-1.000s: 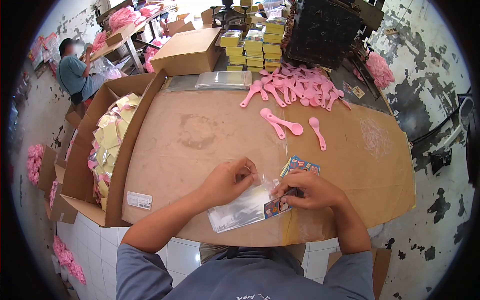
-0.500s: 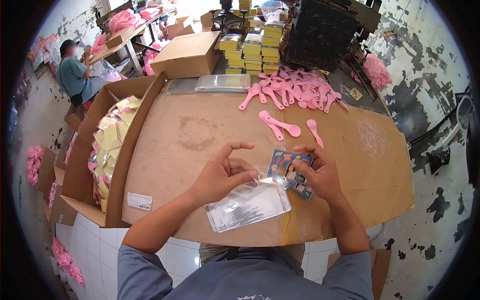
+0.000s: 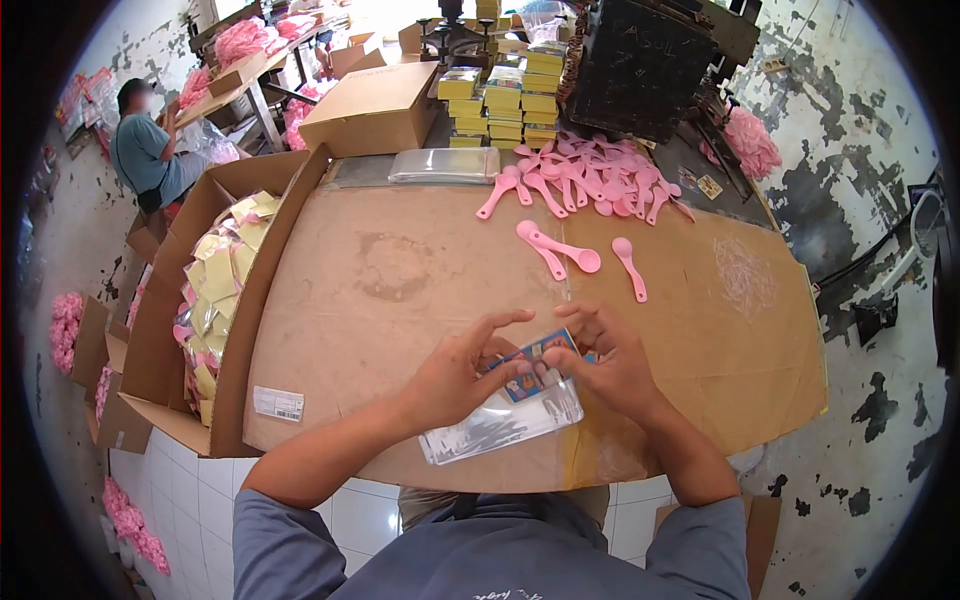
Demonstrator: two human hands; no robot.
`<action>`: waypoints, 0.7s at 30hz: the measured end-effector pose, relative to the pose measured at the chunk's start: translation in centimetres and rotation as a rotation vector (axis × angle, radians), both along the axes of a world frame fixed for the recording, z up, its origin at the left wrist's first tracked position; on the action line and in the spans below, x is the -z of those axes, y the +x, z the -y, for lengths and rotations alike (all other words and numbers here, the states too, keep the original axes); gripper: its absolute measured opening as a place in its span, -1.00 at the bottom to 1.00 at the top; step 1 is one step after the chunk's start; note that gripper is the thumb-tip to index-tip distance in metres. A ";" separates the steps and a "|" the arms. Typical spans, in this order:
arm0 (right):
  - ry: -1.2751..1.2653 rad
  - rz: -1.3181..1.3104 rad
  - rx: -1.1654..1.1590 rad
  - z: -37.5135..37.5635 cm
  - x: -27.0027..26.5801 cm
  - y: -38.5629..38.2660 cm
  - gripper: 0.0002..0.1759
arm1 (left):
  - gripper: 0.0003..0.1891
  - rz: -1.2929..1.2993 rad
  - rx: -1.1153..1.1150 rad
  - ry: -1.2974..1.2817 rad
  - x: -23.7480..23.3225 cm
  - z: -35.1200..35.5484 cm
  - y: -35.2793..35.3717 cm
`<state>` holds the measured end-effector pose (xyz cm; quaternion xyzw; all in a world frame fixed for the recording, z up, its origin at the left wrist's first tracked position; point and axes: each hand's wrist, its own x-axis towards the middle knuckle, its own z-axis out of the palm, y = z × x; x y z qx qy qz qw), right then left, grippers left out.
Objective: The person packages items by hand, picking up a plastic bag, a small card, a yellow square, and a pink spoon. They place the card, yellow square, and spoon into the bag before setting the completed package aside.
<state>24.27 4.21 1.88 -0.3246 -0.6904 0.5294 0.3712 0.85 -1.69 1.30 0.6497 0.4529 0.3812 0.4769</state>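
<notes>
My left hand [image 3: 458, 368] and my right hand [image 3: 610, 362] meet over the near middle of the cardboard-covered table. Between them is a small blue printed card [image 3: 530, 366], tilted, with the fingers of both hands on it. A clear film around the card is hard to make out. Just below lies a stack of clear plastic bags [image 3: 500, 430] on the table. Beyond the hands, two crossed pink spoons [image 3: 558, 248] and a single pink spoon [image 3: 629, 268] rest on the cardboard.
A heap of pink spoons [image 3: 600, 180] lies at the far side, before stacked yellow-edged cards [image 3: 503, 100]. An open carton [image 3: 270, 290] of packed bags stands at left. Another person [image 3: 150, 150] sits at far left. A closed box [image 3: 370, 105] is at the back.
The card has moved left from my right hand to between both hands, over the bags. My right hand has shifted left, uncovering the single spoon's handle.
</notes>
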 end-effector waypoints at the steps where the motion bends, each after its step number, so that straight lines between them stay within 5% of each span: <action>1: -0.001 -0.010 0.013 -0.2 0.4 0.1 -0.63 | -0.40 0.100 -0.025 0.000 0.3 -0.1 0.1; 3: -0.004 -0.028 0.038 -0.7 0.9 0.3 -0.68 | -0.44 0.303 -0.075 0.001 1.1 -0.3 0.2; 6: 0.370 0.185 -0.179 -0.5 -1.0 0.0 -0.78 | -0.49 0.223 -0.074 -0.081 0.6 -0.1 -0.3; 9: 0.433 0.236 -0.165 -2.7 -0.3 1.2 -0.81 | -0.51 0.179 -0.098 -0.037 0.7 -0.2 -0.2; 11: 0.452 0.415 0.165 -5.1 -0.5 2.6 -0.74 | -0.51 0.275 -0.116 -0.098 0.4 -0.5 -0.4; 13: 0.829 0.717 0.547 -8.0 1.8 4.8 -0.73 | -0.53 0.332 -0.120 -0.124 0.2 -0.6 -0.6; 19: 0.493 0.623 0.618 -8.7 2.3 7.3 -0.72 | -0.54 0.403 -0.096 -0.107 0.7 -0.8 -0.7; 21: 0.426 0.465 0.407 -7.0 1.0 6.4 -0.76 | -0.53 0.410 -0.088 -0.116 0.4 -0.8 -0.8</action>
